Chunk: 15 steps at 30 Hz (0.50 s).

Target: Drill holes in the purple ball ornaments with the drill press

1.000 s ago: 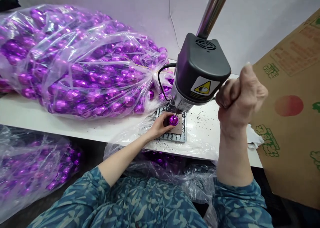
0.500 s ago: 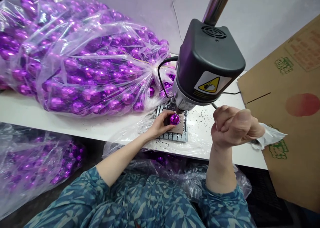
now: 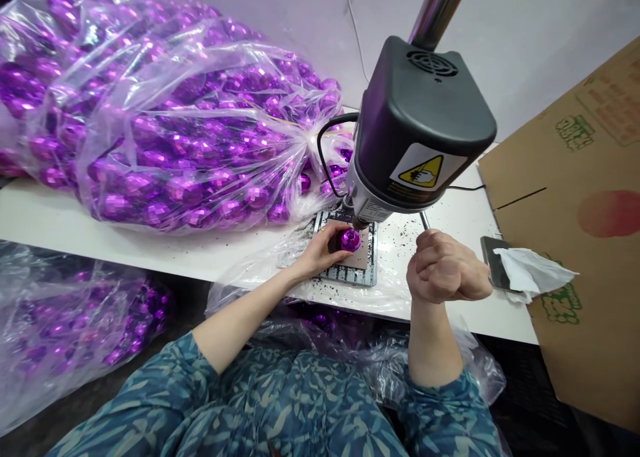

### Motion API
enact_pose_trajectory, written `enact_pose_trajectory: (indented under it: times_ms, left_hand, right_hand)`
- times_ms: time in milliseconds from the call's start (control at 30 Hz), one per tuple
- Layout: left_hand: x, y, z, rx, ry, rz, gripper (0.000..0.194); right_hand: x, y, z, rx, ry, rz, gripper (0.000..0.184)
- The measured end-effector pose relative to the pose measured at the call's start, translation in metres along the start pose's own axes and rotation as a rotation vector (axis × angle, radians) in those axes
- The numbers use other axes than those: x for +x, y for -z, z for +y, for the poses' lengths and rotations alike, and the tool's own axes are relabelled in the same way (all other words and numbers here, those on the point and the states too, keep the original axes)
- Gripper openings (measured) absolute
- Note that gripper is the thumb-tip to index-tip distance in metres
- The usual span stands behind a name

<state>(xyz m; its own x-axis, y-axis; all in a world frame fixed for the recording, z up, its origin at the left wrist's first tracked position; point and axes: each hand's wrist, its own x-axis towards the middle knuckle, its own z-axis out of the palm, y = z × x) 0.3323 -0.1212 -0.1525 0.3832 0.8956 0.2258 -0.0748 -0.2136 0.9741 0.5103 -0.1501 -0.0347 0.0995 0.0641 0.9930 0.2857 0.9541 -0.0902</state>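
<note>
Between the thumb and fingers of my left hand (image 3: 320, 253) is a shiny purple ball (image 3: 350, 239), held on a brown board (image 3: 359, 260) that lies on the slotted metal base (image 3: 371, 278). Right above the ball is the lower end of a bench drill press (image 3: 425, 123) with a dark housing and a yellow warning label. My right hand (image 3: 445, 268) is closed in a fist around the end of the drill press's thin metal lever (image 3: 425, 221); the gripped end is hidden by my fingers.
A big clear bag of purple balls (image 3: 190, 130) lies on the white table (image 3: 165, 243) at the left, with another bag (image 3: 85, 317) lower down. Dark shavings are scattered around the base. At the right stand a cardboard box (image 3: 590, 197) and a white tissue (image 3: 533, 270) on a dark flat object.
My right hand has moved left and slightly down, and the lever has swung with it. More of the dark object under the tissue shows. My left hand still holds the ball in place.
</note>
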Motion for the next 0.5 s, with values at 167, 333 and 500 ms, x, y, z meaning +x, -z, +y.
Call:
enact_pose_trajectory:
  times_ms: [167,333,500]
  left_hand:
    - [-0.001,-0.003,-0.006,0.009,-0.005,-0.020,0.053]
    - [-0.001,-0.004,-0.013,0.130,-0.095,0.032,0.052]
    - [0.000,-0.004,-0.015,0.177,-0.139,0.054,0.051]
  right_hand:
    - [-0.003,-0.004,-0.003,-0.025,-0.025,-0.005,0.044]
    - [0.019,-0.011,-0.014,-0.058,-0.165,0.046,0.049]
    - [0.061,-0.021,-0.015,-0.130,-0.391,0.097,0.055]
